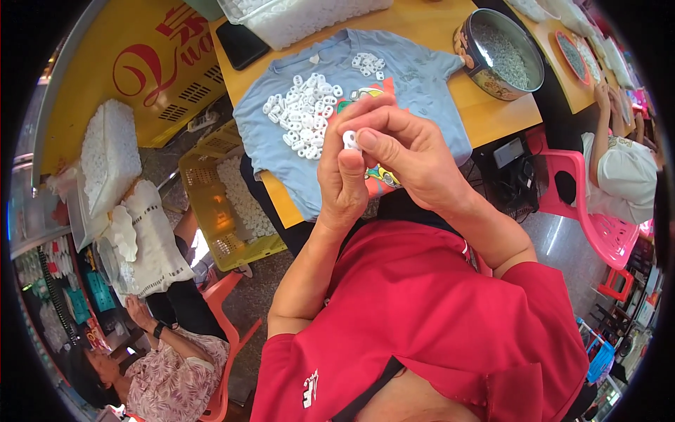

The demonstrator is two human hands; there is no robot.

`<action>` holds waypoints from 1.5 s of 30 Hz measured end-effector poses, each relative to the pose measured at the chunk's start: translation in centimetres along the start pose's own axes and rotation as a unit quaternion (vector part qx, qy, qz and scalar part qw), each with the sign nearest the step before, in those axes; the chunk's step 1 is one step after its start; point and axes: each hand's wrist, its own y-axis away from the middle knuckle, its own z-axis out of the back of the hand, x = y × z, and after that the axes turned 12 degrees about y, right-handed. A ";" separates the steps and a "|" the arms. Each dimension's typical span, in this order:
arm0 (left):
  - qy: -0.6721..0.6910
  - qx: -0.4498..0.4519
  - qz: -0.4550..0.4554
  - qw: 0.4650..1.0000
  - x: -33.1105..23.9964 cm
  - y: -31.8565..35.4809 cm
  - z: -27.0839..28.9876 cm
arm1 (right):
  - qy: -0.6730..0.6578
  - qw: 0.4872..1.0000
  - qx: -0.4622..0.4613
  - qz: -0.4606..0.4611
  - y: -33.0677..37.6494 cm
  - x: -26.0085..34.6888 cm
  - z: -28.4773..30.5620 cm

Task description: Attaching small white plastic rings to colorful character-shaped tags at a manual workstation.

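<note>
Before my chest, my left hand (339, 176) and my right hand (416, 156) meet over the near part of a light blue T-shirt (274, 74) spread on the table. Between their thumbs and fingers they pinch one small white plastic piece (350, 139) with dark holes in it. Both hands are closed; the fingers partly hide the piece. A loose heap of similar white two-holed pieces (309, 105) lies on the shirt, left of my hands. Farther off, a smaller group of white pieces (368, 65) rests near the collar.
A round tin (464, 53) of small metallic bits stands at the far right of the yellow table (411, 17). A white-filled tub (264, 28) and a black phone (241, 43) sit at the far left. Below left is a yellow crate (200, 186). People sit on both sides.
</note>
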 end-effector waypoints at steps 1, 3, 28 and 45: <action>0.006 0.006 -0.005 1.000 -0.1 0.1 0.0 | 0.013 1.000 -0.002 -0.002 0.2 0.1 0.0; 0.004 0.007 -0.016 1.000 0.1 0.5 0.1 | 0.026 1.000 -0.004 -0.004 0.5 0.2 -0.4; 0.341 -0.224 0.133 0.903 -0.6 2.3 2.2 | 0.049 0.977 0.164 0.125 -7.0 0.8 -8.6; -0.226 0.053 0.170 0.958 -1.5 2.9 3.3 | 0.435 0.891 -0.125 0.047 -2.0 -0.4 10.8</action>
